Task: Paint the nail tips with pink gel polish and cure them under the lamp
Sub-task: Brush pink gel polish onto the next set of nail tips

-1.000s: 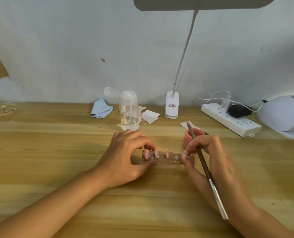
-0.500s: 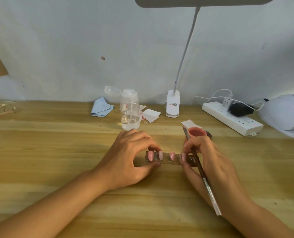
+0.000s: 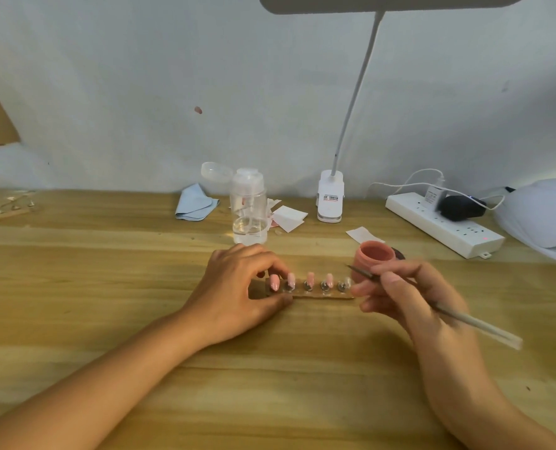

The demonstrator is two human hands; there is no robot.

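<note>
A: Where is the narrow brownish strip (image 3: 317, 294) carrying five small nail tips (image 3: 309, 278)?
B: Flat on the light wooden desk (image 3: 107, 287); the left hand (image 3: 237, 287) pinches its left end, with the thumb at the near edge and the fingers curled over the far one.
A: And the right hand (image 3: 400, 293)?
B: Its fingers grip a slim, dark-tipped nail brush (image 3: 465, 318); the bristle end points left, just above the rightmost tip.
A: The polish?
B: The open round pink gel pot (image 3: 374, 256) stands just behind the strip's right end; the white domed curing lamp (image 3: 536, 216) sits at the far right — well apart.
</note>
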